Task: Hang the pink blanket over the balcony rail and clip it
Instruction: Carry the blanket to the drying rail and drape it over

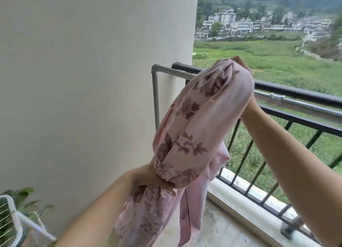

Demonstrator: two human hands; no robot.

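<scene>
Thin pink floral fabric blanket (194, 121) hangs bunched mid-frame, not over the black metal balcony rail (299, 96) yet. Left hand (146, 176) is fisted round the lower bunch, right hand (242, 64) pinches the top. Looks light and floppy, so I'd grab the corners.

Plain wall (83, 84), green fields (277, 61)

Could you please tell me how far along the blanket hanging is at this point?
Done: nothing hangs on the balcony rail yet. In hand: the pink blanket is bunched between the left hand and the right hand, held up in front of it. Left: drape it over and clip it; no clip shows.
</scene>
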